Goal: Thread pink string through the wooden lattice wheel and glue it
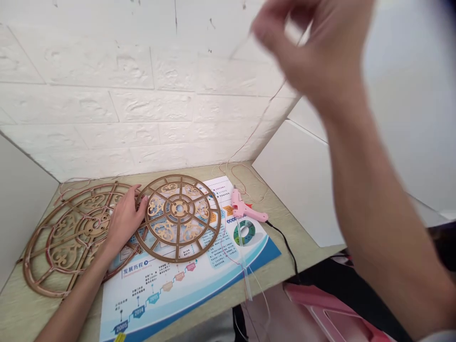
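Observation:
My right hand [317, 42] is raised high at the upper right, blurred by motion, with its fingers pinched on a thin wire [261, 118]. That pale, slightly wavy wire runs down from the hand to loose coils on the tabletop by the wall. Low on the left, my left hand [124, 213] lies palm down over the large round openwork frame [64, 228], its fingers apart. Its thumb and fingertips reach the rim of a smaller gold round frame [178, 259] with scroll ornaments, which partly overlaps the large one.
A pink glue gun [245, 206] lies on a printed poster [156, 304], a clear glue stick at its rear and a black cord [287, 242] trailing off the table edge. White brick-patterned wall [135, 104] stands behind. A white panel [295, 180] bounds the right side.

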`<state>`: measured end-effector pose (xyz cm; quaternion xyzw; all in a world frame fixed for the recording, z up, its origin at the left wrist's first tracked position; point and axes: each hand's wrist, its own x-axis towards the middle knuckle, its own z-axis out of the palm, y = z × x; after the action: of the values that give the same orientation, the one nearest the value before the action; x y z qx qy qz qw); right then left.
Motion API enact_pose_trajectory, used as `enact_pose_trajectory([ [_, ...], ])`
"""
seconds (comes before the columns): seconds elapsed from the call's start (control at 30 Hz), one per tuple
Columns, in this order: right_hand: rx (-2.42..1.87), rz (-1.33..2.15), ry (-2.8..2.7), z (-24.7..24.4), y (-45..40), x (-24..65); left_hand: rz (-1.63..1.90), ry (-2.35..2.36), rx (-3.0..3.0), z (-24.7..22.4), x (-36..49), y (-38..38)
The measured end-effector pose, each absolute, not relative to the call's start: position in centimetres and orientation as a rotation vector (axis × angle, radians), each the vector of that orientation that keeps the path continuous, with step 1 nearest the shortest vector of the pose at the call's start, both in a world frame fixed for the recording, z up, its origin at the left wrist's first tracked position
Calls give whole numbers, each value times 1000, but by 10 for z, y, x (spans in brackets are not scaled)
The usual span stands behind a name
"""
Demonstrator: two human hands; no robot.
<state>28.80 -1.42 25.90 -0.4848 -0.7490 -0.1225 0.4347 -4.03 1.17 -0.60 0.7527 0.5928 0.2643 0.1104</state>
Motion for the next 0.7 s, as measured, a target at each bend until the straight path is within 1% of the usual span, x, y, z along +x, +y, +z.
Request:
enact_pose_trajectory([
  [0.07, -1215, -468, -1926, 240, -12, 286, 769, 1741, 2230, -6, -42, 13],
  [0.13, -1252, -399, -1912, 209, -20, 285, 763, 1738, 2253, -6, -42, 14],
  [0.33, -1323, 262, -1818, 105, -94, 248, 673, 1784, 2388, -3, -43, 7],
  [0.4, -1318, 382, -1774, 71, -116, 226, 627, 1804, 2468, 3, -41, 0],
  [0.47, -1323, 420, -1705, 42, -130, 205, 651, 1765, 2491, 12, -37, -7],
  [0.57, -1344, 363, -1570, 15, -137, 182, 789, 1397, 2402, 31, -28, -22],
  [0.63, -1355, 301, -1512, 9, -137, 174, 676, 1037, 2251, 40, -20, -33],
  [0.7, -1363, 258, -1481, 8, -136, 171, 556, 832, 2148, 44, -14, -43],
])
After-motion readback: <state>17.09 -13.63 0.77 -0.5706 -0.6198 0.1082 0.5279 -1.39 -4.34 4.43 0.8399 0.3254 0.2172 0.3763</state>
